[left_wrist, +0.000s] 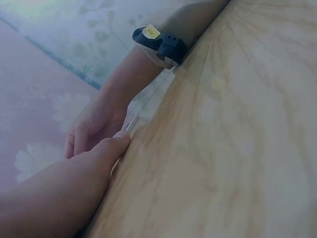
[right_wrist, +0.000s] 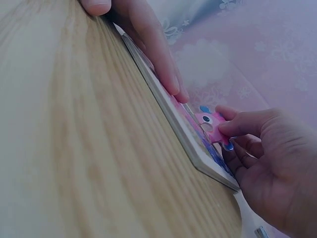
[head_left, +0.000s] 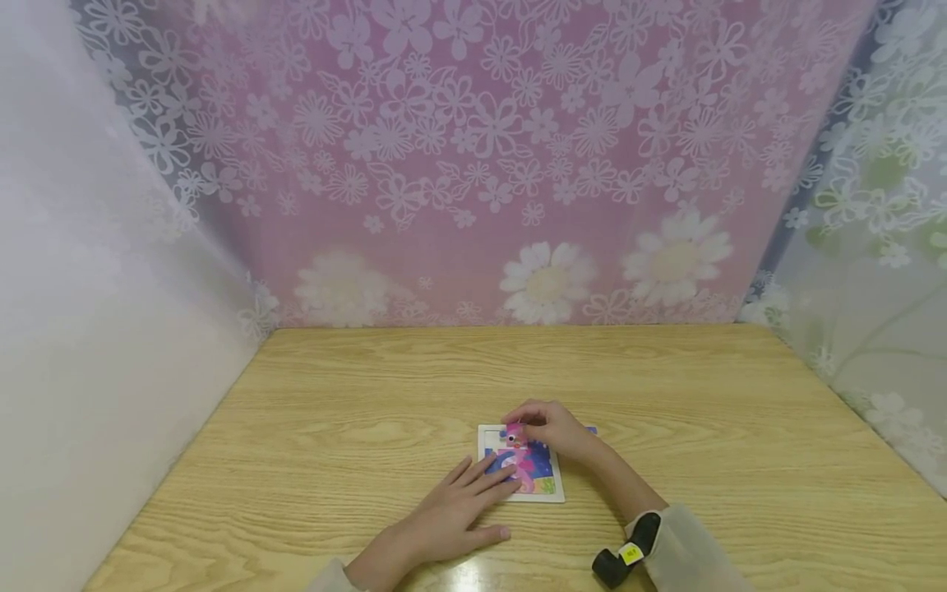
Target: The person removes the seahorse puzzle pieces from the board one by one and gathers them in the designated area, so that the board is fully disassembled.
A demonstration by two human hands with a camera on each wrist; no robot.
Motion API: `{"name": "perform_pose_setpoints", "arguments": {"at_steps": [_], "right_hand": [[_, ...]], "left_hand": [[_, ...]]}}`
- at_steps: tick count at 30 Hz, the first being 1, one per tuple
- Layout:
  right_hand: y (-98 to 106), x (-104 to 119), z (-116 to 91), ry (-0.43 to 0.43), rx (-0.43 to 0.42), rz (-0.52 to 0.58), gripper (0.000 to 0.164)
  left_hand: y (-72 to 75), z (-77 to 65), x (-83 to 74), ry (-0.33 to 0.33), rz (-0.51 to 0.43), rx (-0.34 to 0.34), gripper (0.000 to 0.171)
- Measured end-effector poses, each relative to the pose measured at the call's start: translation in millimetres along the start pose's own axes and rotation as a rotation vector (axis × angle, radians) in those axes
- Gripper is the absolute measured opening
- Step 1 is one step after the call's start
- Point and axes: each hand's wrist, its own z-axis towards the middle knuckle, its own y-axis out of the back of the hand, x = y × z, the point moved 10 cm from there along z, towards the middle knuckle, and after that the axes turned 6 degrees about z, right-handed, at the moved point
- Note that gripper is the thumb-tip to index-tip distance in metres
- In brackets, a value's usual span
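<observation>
A jigsaw puzzle in a white-rimmed tray [head_left: 558, 497] lies on the table, its picture pink and dark blue. Spread over its lower left part is my left hand [head_left: 460, 511], fingers straight and fingertips resting on the picture. Between thumb and fingers my right hand [head_left: 558, 429] pinches a pink puzzle piece [right_wrist: 212, 126] printed with an eye and with blue tabs. That piece is tilted up over the top of the tray, where a pale bare area shows at the upper left. In the left wrist view, the left hand [left_wrist: 106, 151] hides most of the puzzle.
Beyond the right hand, a blue puzzle piece [head_left: 592, 429] partly shows on the wood-grain table [head_left: 355, 403]. Flowered curtains [head_left: 444, 164] stand behind and at the sides. A black wrist camera [head_left: 627, 552] is strapped to the right forearm.
</observation>
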Motion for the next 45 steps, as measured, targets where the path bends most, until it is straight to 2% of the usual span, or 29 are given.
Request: {"name": "perform_pose_setpoints", "arguments": {"at_steps": [7,10,16,21,27,31,36,45], "right_hand": [[0,-1,1,-0.002,-0.002,-0.011,0.024],[0,0,1,0.002,0.000,-0.004,0.023],[2,2,0,-0.007,-0.006,0.039,0.023],[4,3,-1,-0.026,-0.015,0.077,0.023],[16,-8,1,0.007,-0.029,0.004,0.022],[28,-15,-2,0.027,-0.033,-0.031,0.023],[45,-13,-14,0.044,-0.033,-0.042,0.025],[70,-15,-32,0.026,-0.029,-0.065,0.026]], "left_hand": [[1.6,-0.1,-1.1,-0.007,0.000,-0.012,0.057],[4.1,0.2,0.7,0.015,0.019,-0.028,0.057],[12.4,1.4,12.3,0.134,0.089,-0.094,0.060],[14.3,0.1,24.2,0.253,0.158,-0.107,0.066],[12.7,-4.2,36.9,0.369,0.180,-0.110,0.071],[10.5,-7.4,41.3,0.422,0.159,-0.081,0.073],[8.0,-9.0,42.4,0.448,0.118,-0.055,0.074],[7.5,-10.3,42.0,0.436,0.130,-0.076,0.071]]}}
